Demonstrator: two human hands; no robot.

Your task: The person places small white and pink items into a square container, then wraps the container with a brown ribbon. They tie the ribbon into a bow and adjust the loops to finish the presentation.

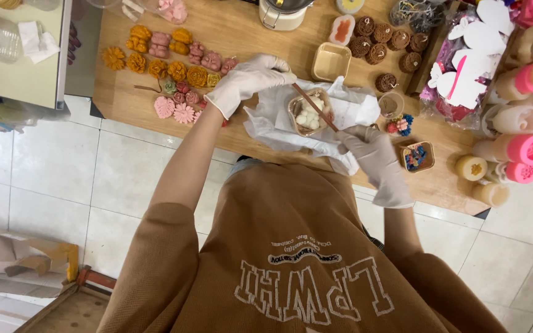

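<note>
At table centre: we see both gloved hands over a small heart-shaped mould [309,111] with white lumps inside, set on crumpled white paper [347,114].
Right hand [374,154]: at 4 o'clock of the mould; fingers pinched on the lower end of a thin wooden stick [314,107], whose far end reaches up and left across the mould.
Left hand [249,79]: at 10 o'clock of the mould; fingers curled over the paper edge beside the stick's tip; we cannot tell whether it grips anything.
Step in hand: we judge stirring or setting of the white filling with the stick.
Next move calls for: small wrist motion, mould kept steady.
Arm pose: forearms converge from the body, left raised, right wrist bent inward.
Surroundings: orange and pink flower-shaped pieces [174,68] at 9 o'clock; brown round pieces [384,40] at 1 o'clock; wooden table [229,31] beneath.
</note>
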